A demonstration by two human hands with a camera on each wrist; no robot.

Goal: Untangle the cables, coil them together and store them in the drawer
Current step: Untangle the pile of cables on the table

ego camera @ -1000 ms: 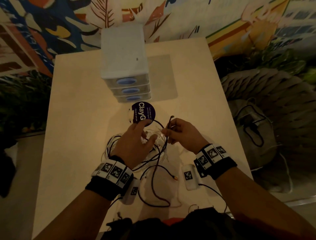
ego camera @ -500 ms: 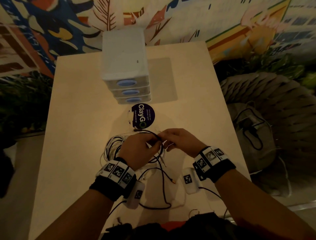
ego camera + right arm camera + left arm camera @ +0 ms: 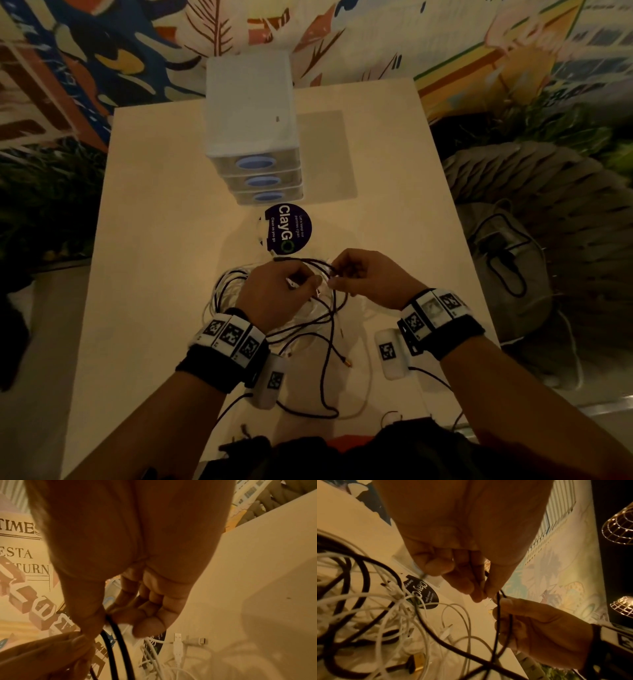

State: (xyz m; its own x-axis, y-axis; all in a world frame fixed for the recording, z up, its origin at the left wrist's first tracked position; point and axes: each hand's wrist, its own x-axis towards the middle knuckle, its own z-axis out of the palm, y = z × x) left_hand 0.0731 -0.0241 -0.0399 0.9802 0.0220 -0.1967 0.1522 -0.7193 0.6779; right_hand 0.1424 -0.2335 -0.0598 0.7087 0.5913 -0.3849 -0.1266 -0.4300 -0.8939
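Note:
A tangle of white cables (image 3: 228, 287) and a thin black cable (image 3: 329, 329) lies on the beige table (image 3: 154, 240) in front of me. My left hand (image 3: 308, 282) and right hand (image 3: 337, 275) meet just above the tangle, fingertips almost touching. In the left wrist view, my left hand (image 3: 485, 595) pinches the black cable (image 3: 496, 622) between thumb and fingers. The right wrist view shows my right hand (image 3: 109, 616) pinching a doubled run of the black cable (image 3: 118, 639). The white three-drawer unit (image 3: 253, 137) stands behind, all drawers closed.
A round dark "ClayGo" sticker (image 3: 289, 229) lies between the drawer unit and my hands. A white USB plug (image 3: 177, 642) rests on the table by the tangle. A loose black cable end (image 3: 346, 362) lies near the table's front. A woven seat with a bag (image 3: 507, 274) stands to the right.
My right hand lowered the upright cable end and moved left to meet my left hand. Both hands drew slightly toward me and now pinch the black cable side by side.

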